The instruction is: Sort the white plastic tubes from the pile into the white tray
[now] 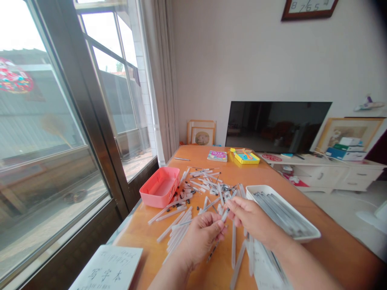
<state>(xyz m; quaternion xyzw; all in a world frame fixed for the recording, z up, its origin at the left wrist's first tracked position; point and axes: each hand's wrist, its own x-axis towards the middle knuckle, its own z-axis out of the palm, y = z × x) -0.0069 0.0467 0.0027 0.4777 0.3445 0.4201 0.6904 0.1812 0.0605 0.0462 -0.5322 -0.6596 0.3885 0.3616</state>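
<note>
Lower centre of frame: left hand (208, 233) pinched shut around the near part of a slim translucent pen (225, 216); right hand (244, 212) closed by the fingertips on its upper part. Both grips tight, pen tilted between them above the desk (256, 173). Right of frame: white tray (316, 234) bears a layer of grey-looking pens (276, 209), apparently the finished share. Plenty seems left: loose clear barrels (183, 228) and small black pieces (198, 208) litter the centre, near the coral-pink box (155, 200). Overall count: cannot tell.
</note>
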